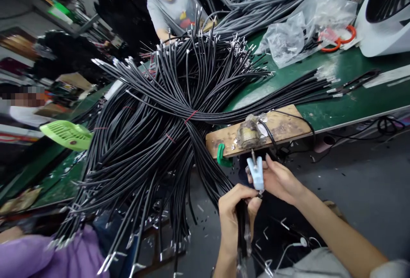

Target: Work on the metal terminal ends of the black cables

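My left hand is closed around black cables, with thumb and forefinger pinching one cable's end just below a light-blue clip. That clip sits on the metal shaft of a small motor, its two prongs pointing up toward the motor. Beside the clip is my right hand; its thumb stands apart, and its other fingers reach behind the clip, partly hidden. The motor is fixed on a wooden board, which a green clamp grips at the table edge.
A large heap of black cables with stripped ends covers the green table. Farther back are orange-handled scissors, plastic bags, grey cables and a white fan-like housing. Other people sit across and at left.
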`<state>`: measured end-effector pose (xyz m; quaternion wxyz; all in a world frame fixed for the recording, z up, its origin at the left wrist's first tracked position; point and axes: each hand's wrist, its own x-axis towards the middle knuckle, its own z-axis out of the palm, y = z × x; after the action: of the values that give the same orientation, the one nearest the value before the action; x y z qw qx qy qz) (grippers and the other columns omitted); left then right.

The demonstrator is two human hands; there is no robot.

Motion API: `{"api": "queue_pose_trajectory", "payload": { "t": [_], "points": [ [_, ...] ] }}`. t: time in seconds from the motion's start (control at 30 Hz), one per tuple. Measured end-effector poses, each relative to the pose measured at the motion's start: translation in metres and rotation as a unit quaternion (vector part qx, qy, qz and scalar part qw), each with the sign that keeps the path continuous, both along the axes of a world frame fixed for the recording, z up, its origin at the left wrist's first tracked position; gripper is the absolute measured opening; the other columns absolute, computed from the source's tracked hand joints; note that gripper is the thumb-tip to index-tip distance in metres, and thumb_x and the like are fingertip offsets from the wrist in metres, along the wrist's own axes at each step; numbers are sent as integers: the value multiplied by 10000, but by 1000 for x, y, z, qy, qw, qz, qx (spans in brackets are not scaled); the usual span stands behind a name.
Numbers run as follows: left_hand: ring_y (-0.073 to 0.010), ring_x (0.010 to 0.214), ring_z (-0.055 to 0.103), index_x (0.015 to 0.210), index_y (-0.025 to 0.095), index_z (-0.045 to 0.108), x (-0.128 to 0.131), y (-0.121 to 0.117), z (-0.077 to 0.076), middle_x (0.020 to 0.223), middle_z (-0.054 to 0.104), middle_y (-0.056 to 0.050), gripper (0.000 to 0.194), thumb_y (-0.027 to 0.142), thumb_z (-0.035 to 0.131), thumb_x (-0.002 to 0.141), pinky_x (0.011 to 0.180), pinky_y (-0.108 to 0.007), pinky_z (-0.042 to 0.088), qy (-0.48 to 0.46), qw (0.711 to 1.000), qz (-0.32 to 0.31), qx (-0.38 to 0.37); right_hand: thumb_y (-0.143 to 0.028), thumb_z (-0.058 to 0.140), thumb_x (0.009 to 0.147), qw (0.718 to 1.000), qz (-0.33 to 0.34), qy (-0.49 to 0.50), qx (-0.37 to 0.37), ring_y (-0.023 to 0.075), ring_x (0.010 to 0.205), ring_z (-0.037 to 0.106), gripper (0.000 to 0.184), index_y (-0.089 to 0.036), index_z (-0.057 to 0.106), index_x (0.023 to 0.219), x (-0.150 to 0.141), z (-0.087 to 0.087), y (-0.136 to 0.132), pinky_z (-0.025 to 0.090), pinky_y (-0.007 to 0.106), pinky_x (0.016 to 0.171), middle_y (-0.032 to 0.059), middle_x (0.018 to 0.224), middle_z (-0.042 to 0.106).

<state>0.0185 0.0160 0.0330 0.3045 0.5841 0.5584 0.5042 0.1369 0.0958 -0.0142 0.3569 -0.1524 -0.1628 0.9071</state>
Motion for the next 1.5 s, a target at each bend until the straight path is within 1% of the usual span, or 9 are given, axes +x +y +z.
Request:
{"api": "queue_pose_trajectory", "payload": {
  "t": [0.2,0.33,0.4,0.73,0.93,1.0,1.23,1.33,1.5],
  "points": [
    [-113,600,576,770,167,667,-8,-6,-3,664,635,-7,45,170,656,813,582,-206,425,36,998,-45,14,-366,635,862,956,-136,-185,185,120,674,498,188,-192,707,876,47,-6,-16,395,241,620,28,757,604],
    [-153,667,607,771,168,689,-9,-4,1,703,659,-43,61,162,648,817,623,-246,453,110,989,-93,-26,-170,731,760,806,-133,-281,504,184,788,517,233,-218,682,983,68,26,-39,417,324,729,46,834,634],
    [-173,690,611,801,166,700,-8,-3,4,726,664,-62,75,168,629,825,626,-265,460,148,980,-126,-36,-94,690,769,747,-135,-299,578,196,794,514,272,-198,666,1019,66,38,-48,426,350,742,70,872,647],
    [-143,710,624,940,160,642,-3,-14,8,808,666,-45,226,8,609,777,648,-233,491,151,983,-96,49,-152,619,837,808,-212,-333,438,165,647,498,79,-159,646,764,41,24,-47,417,318,610,35,671,575],
    [-113,611,565,879,159,647,3,-13,0,706,626,-13,145,66,667,769,571,-210,449,164,985,-30,53,-71,570,803,702,-353,-409,464,165,627,458,138,-174,620,728,25,21,-57,397,340,639,18,630,527],
    [-104,565,538,811,157,639,5,-12,-1,649,593,2,66,98,659,789,539,-206,427,173,984,-5,46,-80,562,804,717,-376,-393,436,178,651,483,135,-178,636,748,17,17,-61,402,344,645,31,652,561],
    [-100,526,546,756,144,640,3,-10,-1,629,607,-13,117,132,572,850,504,-200,409,165,985,-11,53,-271,639,773,958,-183,-195,103,125,560,461,199,-156,642,610,5,6,-55,386,255,529,8,589,532],
    [-95,505,542,743,142,646,2,-8,0,609,611,-15,163,135,543,870,489,-196,391,166,984,-36,44,-308,662,751,974,-150,-162,42,106,531,470,166,-155,654,687,11,6,-52,397,227,513,1,595,560],
    [-86,484,508,696,143,625,0,-8,2,569,560,6,191,127,536,863,483,-196,366,177,983,-39,15,-239,725,735,924,-163,-266,221,154,755,574,209,-196,644,923,28,8,-50,478,270,716,36,842,636]
  ]
}}
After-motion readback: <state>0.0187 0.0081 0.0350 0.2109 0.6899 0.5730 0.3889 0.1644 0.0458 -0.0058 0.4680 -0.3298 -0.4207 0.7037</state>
